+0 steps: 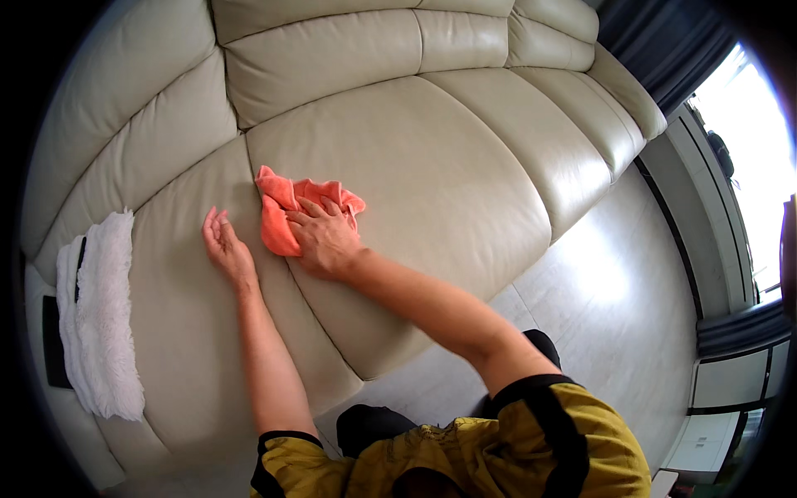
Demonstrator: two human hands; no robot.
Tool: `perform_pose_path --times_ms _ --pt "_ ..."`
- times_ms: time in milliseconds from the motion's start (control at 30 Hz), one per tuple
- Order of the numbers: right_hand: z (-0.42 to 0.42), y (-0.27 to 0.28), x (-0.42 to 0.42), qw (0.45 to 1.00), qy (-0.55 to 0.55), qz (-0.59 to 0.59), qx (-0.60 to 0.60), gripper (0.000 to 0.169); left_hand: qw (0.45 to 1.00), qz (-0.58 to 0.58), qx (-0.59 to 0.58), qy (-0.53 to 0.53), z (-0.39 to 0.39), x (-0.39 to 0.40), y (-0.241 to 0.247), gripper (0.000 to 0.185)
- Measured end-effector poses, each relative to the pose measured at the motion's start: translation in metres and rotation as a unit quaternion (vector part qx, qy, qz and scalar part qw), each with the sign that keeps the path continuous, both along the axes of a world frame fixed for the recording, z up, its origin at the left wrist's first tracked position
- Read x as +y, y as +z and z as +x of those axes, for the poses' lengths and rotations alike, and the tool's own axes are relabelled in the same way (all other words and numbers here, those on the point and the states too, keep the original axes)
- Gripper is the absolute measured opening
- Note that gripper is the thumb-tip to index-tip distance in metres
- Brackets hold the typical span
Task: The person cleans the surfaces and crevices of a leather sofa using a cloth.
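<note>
My right hand [324,239] lies spread, palm down, on a crumpled coral-coloured cloth [279,218], pressing it against the beige leather sofa [411,155]. The cloth sits at the seam between two seat cushions, mostly on the right-hand one, and its folds stick out beyond my fingertips. Over the left seat cushion [187,299], my left hand [230,246] is turned partly palm up with loosely curled fingers and nothing in it. Whether that hand touches the leather, I cannot tell.
Folded white fluffy fabric [103,317] lies at the sofa's left end, by a dark panel [55,342]. Backrests [324,53] line the far side. Pale floor tiles [598,311] run along the front edge. Dark curtains [666,50] and a bright window [747,124] are at right, above white cabinets [700,439].
</note>
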State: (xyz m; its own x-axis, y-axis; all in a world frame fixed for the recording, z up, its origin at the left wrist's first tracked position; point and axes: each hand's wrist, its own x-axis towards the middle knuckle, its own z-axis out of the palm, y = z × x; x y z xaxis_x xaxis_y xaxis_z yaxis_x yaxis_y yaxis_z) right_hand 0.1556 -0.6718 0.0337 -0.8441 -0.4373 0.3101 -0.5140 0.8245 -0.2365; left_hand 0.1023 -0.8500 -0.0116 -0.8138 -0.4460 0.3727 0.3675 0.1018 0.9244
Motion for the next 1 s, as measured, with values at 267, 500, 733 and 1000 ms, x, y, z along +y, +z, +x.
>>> perform_pose_path --times_ms 267,500,733,1000 --pt "0.049 0.025 0.205 0.973 -0.202 -0.036 -0.107 0.034 0.999 0.027 -0.033 0.022 0.011 -0.011 0.014 0.034" --pt "0.079 -0.023 0.281 0.925 -0.376 0.0 0.05 0.034 0.999 0.03 -0.025 0.02 0.005 0.008 0.013 0.033" --pt "0.1 -0.007 -0.023 0.997 0.038 0.005 -0.06 0.054 1.0 -0.009 -0.024 0.006 0.002 -0.008 0.004 0.032" --pt "0.123 -0.021 0.125 0.996 -0.062 -0.048 0.049 0.04 0.998 0.062 -0.032 0.006 0.007 -0.022 0.012 0.035"
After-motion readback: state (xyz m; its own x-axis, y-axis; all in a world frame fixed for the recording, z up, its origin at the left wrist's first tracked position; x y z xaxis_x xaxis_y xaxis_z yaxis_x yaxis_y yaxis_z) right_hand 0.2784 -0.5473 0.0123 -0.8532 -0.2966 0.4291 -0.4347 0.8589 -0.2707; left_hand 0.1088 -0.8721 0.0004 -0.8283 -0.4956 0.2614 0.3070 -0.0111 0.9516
